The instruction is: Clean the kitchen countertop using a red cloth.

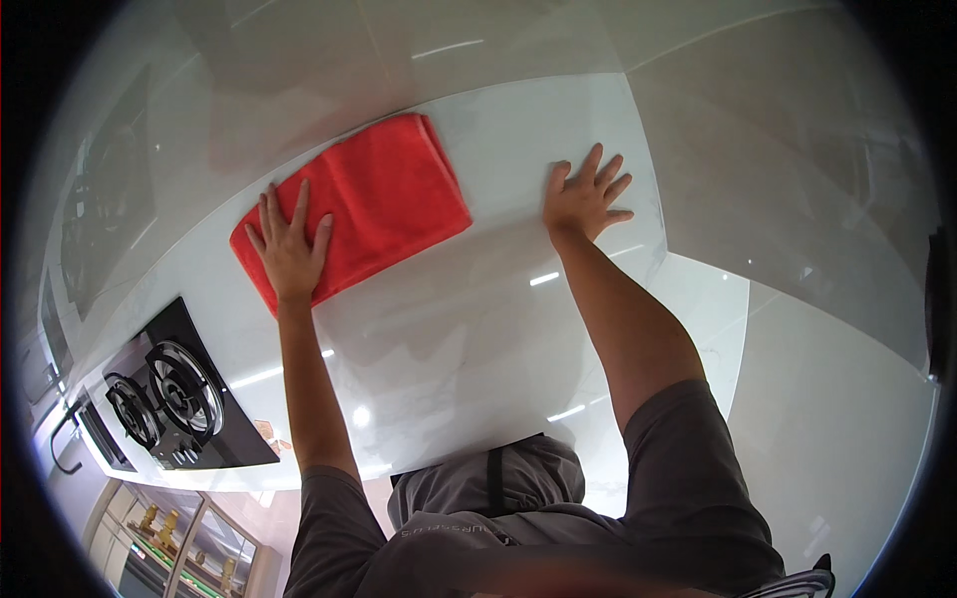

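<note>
A folded red cloth [389, 190] lies flat on the glossy white countertop [448, 314], its far edge against the wall. My left hand [290, 250] rests on the cloth's left end with the fingers spread, pressing on it but not gripping. To the right of the cloth, my right hand [587, 196] is spread on the bare countertop, apart from the cloth and holding nothing.
A black gas hob [191, 396] with round burners is set into the counter at the left, with a sink and dark faucet [60, 441] beyond. Glossy tiled walls [777, 172] bound the counter behind and at right. A glazed cabinet [179, 538] stands lower left.
</note>
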`<state>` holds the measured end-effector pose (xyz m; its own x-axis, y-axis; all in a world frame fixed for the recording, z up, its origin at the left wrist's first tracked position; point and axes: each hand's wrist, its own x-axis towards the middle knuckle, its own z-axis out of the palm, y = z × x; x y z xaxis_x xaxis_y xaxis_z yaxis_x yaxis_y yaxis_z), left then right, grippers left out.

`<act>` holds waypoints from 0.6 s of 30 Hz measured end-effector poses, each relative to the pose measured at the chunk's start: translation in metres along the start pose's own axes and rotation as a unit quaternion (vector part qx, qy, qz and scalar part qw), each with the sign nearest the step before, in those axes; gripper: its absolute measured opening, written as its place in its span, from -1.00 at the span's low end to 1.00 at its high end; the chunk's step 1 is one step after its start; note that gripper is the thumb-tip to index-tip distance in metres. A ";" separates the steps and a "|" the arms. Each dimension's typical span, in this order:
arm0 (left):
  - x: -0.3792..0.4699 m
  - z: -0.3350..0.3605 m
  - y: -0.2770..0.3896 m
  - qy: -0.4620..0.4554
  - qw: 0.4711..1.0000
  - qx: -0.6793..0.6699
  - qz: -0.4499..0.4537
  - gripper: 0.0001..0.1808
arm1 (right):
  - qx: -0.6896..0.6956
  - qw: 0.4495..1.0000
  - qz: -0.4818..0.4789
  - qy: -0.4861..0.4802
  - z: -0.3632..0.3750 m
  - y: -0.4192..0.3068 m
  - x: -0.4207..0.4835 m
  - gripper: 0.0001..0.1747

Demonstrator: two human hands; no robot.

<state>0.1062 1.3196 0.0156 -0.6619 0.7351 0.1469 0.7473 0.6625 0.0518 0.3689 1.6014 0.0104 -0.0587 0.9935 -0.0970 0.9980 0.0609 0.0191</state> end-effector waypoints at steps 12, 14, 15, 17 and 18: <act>0.025 -0.004 0.107 -0.026 0.996 -0.055 0.059 -0.28 | 0.023 1.000 0.000 -0.008 0.001 0.000 -0.001 -0.21; 0.022 -0.005 0.101 -0.015 0.994 -0.088 0.069 -0.30 | 0.026 1.000 -0.002 -0.009 0.001 0.001 -0.003 -0.20; 0.020 -0.006 0.094 -0.014 0.994 -0.086 0.065 -0.30 | 0.029 1.000 -0.001 -0.007 -0.001 0.001 -0.002 -0.20; 0.015 -0.010 0.070 -0.010 0.989 -0.120 0.088 -0.32 | 0.029 1.000 -0.005 0.002 0.000 0.001 -0.001 -0.20; 0.012 -0.009 0.060 -0.010 0.989 -0.122 0.086 -0.32 | 0.024 1.000 -0.001 0.011 0.002 0.004 0.000 -0.20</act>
<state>0.1438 1.3666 0.0292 -0.5237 0.8378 0.1544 0.8389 0.4756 0.2645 0.3728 1.6010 0.0084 -0.0612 0.9953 -0.0745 0.9978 0.0592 -0.0289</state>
